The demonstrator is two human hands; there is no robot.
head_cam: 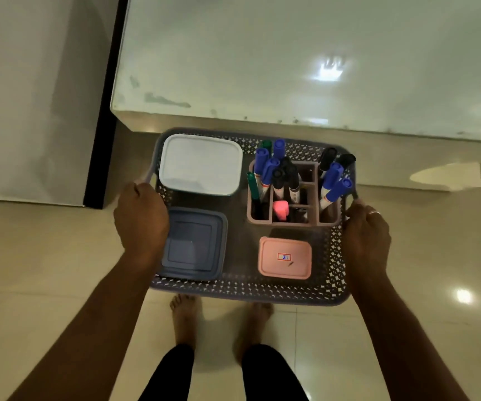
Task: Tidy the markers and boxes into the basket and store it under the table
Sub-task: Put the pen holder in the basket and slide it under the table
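Observation:
I hold a grey perforated basket (245, 290) in the air in front of the white table (306, 68), above the floor. My left hand (141, 221) grips its left handle and my right hand (366, 235) grips its right handle. Inside lie a white box (201, 164), a blue-grey box (196, 244) and a small pink box (285, 257) with a label. A pink divided holder (294, 221) at the back right carries several blue, black and green markers (268, 166) standing upright.
The table's front edge (262, 120) runs just beyond the basket. A black strip (103, 134) and a pale wall panel stand at the left. Glossy beige floor tiles (45, 270) spread below, with my bare feet (187, 316) under the basket.

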